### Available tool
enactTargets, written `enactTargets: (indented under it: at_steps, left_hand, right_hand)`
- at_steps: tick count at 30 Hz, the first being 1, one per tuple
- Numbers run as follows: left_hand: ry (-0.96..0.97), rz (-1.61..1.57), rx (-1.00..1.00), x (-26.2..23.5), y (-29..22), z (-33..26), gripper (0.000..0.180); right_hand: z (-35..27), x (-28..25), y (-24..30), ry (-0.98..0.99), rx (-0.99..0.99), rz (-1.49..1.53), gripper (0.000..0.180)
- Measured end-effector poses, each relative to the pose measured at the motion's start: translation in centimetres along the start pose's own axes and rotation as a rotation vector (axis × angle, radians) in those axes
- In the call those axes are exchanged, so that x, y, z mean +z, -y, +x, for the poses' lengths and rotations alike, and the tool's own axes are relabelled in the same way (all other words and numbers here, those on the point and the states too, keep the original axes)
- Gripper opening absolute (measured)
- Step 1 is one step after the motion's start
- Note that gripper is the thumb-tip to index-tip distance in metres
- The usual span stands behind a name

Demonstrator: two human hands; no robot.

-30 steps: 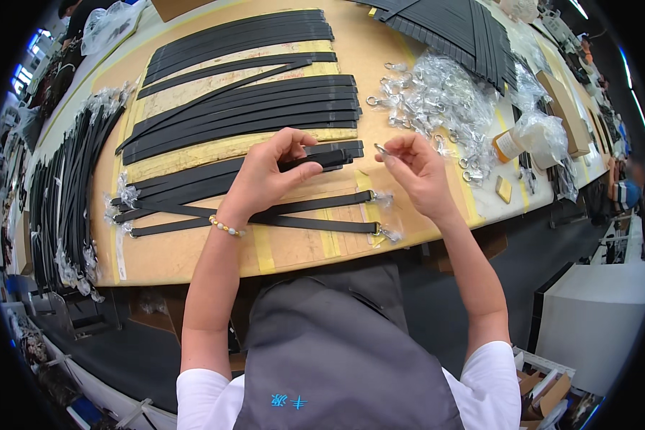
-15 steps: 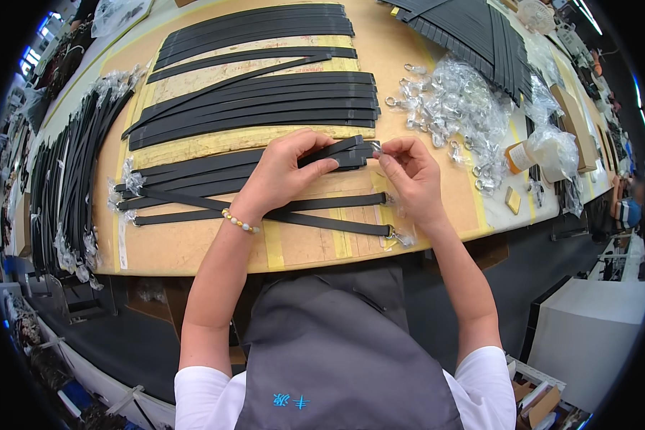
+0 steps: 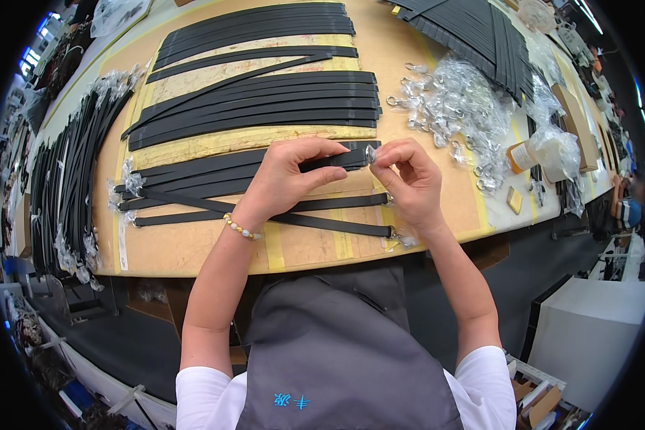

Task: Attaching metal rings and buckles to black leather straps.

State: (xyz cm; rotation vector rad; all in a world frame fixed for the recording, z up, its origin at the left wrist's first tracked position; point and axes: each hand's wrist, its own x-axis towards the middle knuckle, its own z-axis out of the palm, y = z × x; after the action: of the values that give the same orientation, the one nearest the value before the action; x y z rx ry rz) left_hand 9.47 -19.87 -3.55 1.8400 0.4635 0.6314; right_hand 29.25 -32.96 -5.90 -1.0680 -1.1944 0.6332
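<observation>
My left hand (image 3: 283,179) pinched the black strap (image 3: 337,159) end on the table (image 3: 193,247); my right hand (image 3: 408,179) pressed a wrapped metal clasp (image 3: 371,153) against it.

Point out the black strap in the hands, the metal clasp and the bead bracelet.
Black strap (image 3: 337,159), head view, end near the fingers.
Metal clasp (image 3: 370,153), head view, shiny centre.
Bead bracelet (image 3: 241,227), head view, beads at the wrist.

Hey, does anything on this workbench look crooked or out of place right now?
One thing: a black strap lies slanted across the upper rows, while its neighbours run parallel. The two straps nearest the bench edge also cross each other. The left hand and right hand meet at one strap's end. Nothing looks spilled or damaged.
</observation>
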Motion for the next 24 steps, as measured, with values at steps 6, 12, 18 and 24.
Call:
enactTargets:
  at_steps: [6,12,18,24]
  left_hand:
    - [0.041,0.007,-0.014,0.1,-0.8,-0.3,0.03]
    - [0.068,-0.029,-0.049,0.4,-1.5,-0.4,0.03]
    - [0.078,-0.101,-0.048,0.3,-1.4,-0.5,0.025]
    - [0.077,-0.102,-0.036,0.5,-1.4,-0.9,0.023]
  right_hand:
    - [-0.1,-0.6,0.0,0.097,0.183,0.216,0.022]
    - [0.8,-0.8,0.9,0.138,0.425,0.398,0.027]
    - [0.8,-0.9,0.0,0.202,0.47,0.492,0.021]
    - [0.8,-0.8,-0.7,0.264,0.386,0.501,0.02]
